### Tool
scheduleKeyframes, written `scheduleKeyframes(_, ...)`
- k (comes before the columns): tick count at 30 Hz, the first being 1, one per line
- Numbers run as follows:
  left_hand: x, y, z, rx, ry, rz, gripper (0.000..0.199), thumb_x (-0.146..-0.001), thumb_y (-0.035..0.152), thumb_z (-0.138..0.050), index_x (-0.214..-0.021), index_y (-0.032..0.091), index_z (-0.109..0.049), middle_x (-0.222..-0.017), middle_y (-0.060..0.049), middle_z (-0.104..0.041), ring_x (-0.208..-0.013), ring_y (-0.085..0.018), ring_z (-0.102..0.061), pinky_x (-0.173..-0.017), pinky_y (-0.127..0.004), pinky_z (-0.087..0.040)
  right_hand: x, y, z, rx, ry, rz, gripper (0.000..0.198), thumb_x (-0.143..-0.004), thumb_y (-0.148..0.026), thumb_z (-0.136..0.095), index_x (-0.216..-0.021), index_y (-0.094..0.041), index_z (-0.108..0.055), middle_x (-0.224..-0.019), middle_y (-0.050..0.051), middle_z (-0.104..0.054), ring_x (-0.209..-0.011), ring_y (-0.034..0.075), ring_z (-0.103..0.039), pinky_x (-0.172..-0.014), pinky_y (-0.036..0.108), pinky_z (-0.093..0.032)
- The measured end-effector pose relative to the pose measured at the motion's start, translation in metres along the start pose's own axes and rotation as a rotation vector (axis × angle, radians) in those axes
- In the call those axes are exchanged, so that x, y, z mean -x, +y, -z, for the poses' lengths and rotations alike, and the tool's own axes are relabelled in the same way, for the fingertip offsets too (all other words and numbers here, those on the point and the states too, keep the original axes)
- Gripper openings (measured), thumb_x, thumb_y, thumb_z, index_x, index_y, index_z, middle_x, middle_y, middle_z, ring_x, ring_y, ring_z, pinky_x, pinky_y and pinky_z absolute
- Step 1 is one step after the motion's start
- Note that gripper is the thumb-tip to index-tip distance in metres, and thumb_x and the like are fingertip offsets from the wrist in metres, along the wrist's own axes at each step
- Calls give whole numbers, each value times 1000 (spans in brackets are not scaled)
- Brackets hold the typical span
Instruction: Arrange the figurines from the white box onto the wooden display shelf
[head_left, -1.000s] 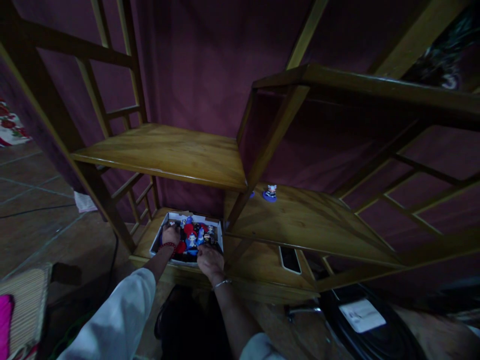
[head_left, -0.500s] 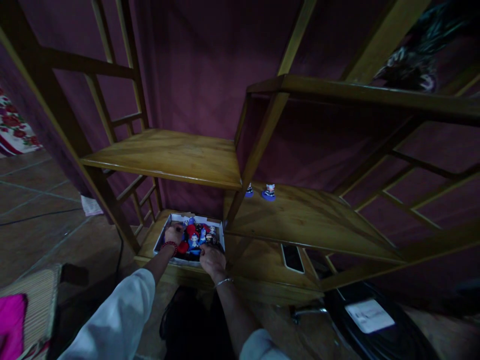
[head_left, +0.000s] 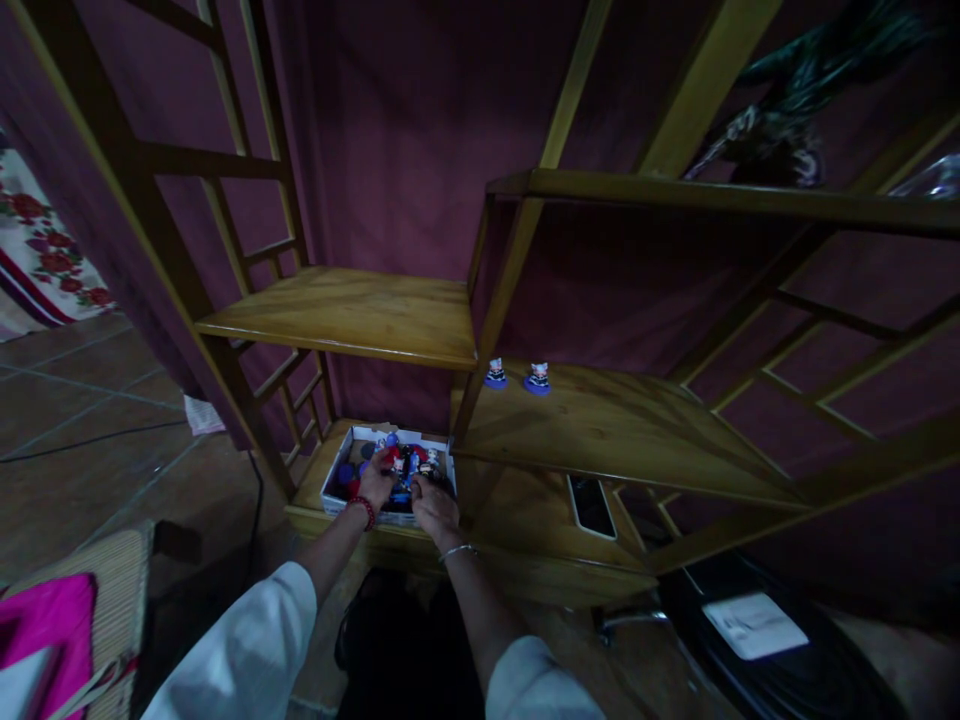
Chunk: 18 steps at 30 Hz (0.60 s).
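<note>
A shallow white cardboard box (head_left: pixel 335 489) sits on the bottom shelf, full of small figurines in red, blue, black and white. My left hand (head_left: pixel 377 482), with a red bead bracelet, reaches into the box. Its thumb and fingers are apart beside a small white-headed figurine (head_left: pixel 398 466). Close to its right, my right hand (head_left: pixel 435 510), with a silver bracelet, is over the box's front right part. Its fingers are curled in among the figurines; what they hold, if anything, is hidden.
Two figurines on purple bases, one (head_left: pixel 495 374) beside the post and another (head_left: pixel 537 379), stand on the middle right shelf (head_left: pixel 622 430). A phone (head_left: pixel 591 506) lies on the lower shelf. Wooden posts and an upper left shelf (head_left: pixel 345 315) frame the box. A woven stool (head_left: pixel 112 590) is at left.
My left hand has moved from the box's left part toward its middle, closer to my right hand. My right hand stays near the box's front right. The camera view has shifted slightly.
</note>
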<state>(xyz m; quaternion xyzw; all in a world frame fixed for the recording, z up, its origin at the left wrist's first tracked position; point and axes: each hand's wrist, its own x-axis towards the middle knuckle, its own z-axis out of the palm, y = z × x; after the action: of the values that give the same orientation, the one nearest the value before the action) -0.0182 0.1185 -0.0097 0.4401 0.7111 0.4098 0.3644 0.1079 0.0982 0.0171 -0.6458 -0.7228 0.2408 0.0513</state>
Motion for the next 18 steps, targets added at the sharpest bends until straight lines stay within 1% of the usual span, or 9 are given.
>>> scheduleKeyframes(4,11,1,0,101,-112,-54,56,-66,2,-50,-120,15,-39,-89,-3,-58,-77,-10,-56,-66,-17,-44,0,-1,5,-48,-28,-33,42,-88,-40,-17,-122,-29,-41,-114,2,-57,-99,16,-54,-79,28,-39)
scheduleKeyframes(7,13,1,-2,90,-148,-126,59,-65,1,-50,-122,15,-37,-89,-3,-57,-82,-10,-55,-72,-19,-44,1,-2,8,-67,-43,-36,45,-88,-45,-16,-121,-30,-41,-115,2,-56,-99,17,-54,-78,29,-39)
scheduleKeyframes(10,15,0,-5,45,-185,-200,60,-65,0,-50,-122,16,-37,-86,-1,-56,-82,-10,-54,-79,-23,-43,1,-2,8,-61,-33,-36,45,-87,-47,-16,-117,-28,-44,-110,3,-59,-97,18,-55,-76,29,-40)
scheduleKeyframes(13,17,-2,-6,20,-225,-268,61,-65,-1,-47,-123,17,-37,-86,-1,-56,-82,-9,-54,-82,-25,-42,1,0,5,-51,-4,-13,44,-87,-48,-18,-111,-26,-48,-103,4,-62,-92,18,-57,-73,28,-40)
scheduleKeyframes(18,17,-3,-5,1,-263,-269,59,-66,0,-46,-122,18,-39,-84,0,-55,-81,-9,-55,-80,-25,-43,0,1,2,-22,18,-7,38,-87,-44,-22,-105,-26,-51,-100,4,-63,-89,17,-58,-69,26,-39)
